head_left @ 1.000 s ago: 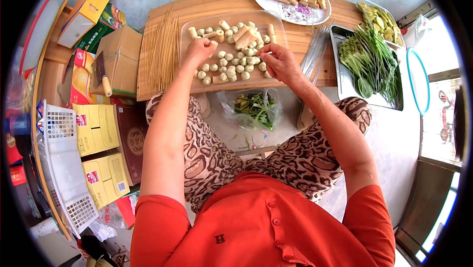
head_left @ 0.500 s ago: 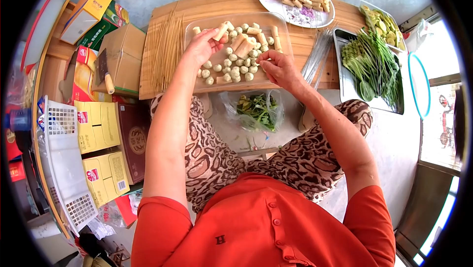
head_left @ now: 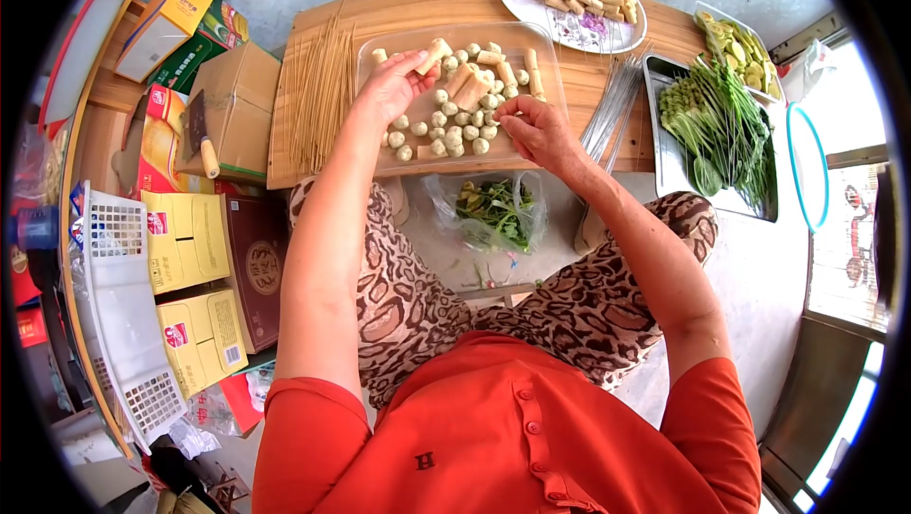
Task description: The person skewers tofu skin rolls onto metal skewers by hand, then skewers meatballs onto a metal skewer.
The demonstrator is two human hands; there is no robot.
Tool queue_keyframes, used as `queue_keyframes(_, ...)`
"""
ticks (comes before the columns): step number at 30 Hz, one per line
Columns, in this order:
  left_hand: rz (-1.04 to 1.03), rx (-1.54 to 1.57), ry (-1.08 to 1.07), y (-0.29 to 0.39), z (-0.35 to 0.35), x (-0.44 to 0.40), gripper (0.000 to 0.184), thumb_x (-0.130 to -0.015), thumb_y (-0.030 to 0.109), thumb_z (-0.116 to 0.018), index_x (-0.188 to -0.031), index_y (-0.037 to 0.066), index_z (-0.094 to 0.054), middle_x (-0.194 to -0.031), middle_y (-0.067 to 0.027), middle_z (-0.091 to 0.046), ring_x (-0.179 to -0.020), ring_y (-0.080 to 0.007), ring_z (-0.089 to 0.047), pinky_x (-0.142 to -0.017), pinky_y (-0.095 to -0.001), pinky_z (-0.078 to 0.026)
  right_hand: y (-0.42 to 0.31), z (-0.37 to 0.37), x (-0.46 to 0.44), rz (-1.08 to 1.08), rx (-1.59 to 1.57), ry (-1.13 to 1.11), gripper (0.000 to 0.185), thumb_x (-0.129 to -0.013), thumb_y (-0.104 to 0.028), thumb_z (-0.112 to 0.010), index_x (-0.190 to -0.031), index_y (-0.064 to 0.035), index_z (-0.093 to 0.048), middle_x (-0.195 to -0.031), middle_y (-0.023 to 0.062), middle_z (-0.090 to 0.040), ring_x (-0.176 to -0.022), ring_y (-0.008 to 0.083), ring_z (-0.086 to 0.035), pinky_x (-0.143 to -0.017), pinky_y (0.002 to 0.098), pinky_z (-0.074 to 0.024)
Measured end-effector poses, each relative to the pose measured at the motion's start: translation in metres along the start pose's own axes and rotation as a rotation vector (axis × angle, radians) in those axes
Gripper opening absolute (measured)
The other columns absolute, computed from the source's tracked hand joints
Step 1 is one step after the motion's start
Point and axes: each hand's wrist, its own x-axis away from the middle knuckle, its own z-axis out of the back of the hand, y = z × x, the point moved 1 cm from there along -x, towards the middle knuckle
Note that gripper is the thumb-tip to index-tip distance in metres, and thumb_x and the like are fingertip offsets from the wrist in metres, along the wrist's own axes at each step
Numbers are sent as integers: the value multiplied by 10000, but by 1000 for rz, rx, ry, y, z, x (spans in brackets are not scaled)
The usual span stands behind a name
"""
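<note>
In my left hand (head_left: 391, 87) is a short tan roll, like rolled tofu skin (head_left: 435, 56), pinched between thumb and fingers above the left side of a clear plastic tray (head_left: 555, 58). My right hand (head_left: 539, 130) is closed in a pinch at the tray's right side; whatever its fingertips hold is too small or hidden to make out. Several pale green-speckled balls (head_left: 454, 134) lie loose in the tray between the hands. Among them rest more tan rolls (head_left: 474, 89), some partly hidden by the left hand.
Thin wooden sticks (head_left: 318, 96) lie left of the tray, metal skewers (head_left: 612, 101) right of it. Behind stands a plate (head_left: 512, 1) of tan rolls. A metal tray (head_left: 664, 149) holds greens (head_left: 712, 125). Boxes (head_left: 237, 101) and a cleaver (head_left: 201, 134) are at left; bagged greens (head_left: 495, 210) below.
My left hand has shifted very slightly to the right and away from me with the tan roll. My right hand stays pinched in nearly the same place.
</note>
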Motion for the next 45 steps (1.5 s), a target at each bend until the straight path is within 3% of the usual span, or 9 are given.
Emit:
queue_keyframes(16, 5, 11, -23, -4, -11, -1, 288, -818, 106, -676, -1082, 36, -585, -1042, -96, -625, -895, -182, -601, -775, -310, -521, -5, -1, 0, -19, -14, 2, 158, -918, -160, -528, -934, -7, -565, -567, -27, -463, -475, 53, -424, -429, 229, -337)
queue_keyframes(37, 6, -2, -48, -5, -29, -1, 215, -816, 99, -672, -998, 63, -563, -989, -73, -605, -894, -209, -601, -811, -363, -509, -7, -3, 0, 3, -43, 34, 137, -922, -145, -519, -920, -13, -553, -541, -37, -438, -456, 45, -386, -412, 223, -298)
queue_keyframes(45, 13, -34, -128, -8, -33, 2, 265, -821, 132, -673, -1046, 59, -554, -1012, -72, -604, -920, -199, -599, -833, -352, -500, -4, -3, -2, 3, -129, 44, 123, -917, -134, -528, -913, -14, -558, -536, -38, -437, -444, 40, -377, -395, 220, -283)
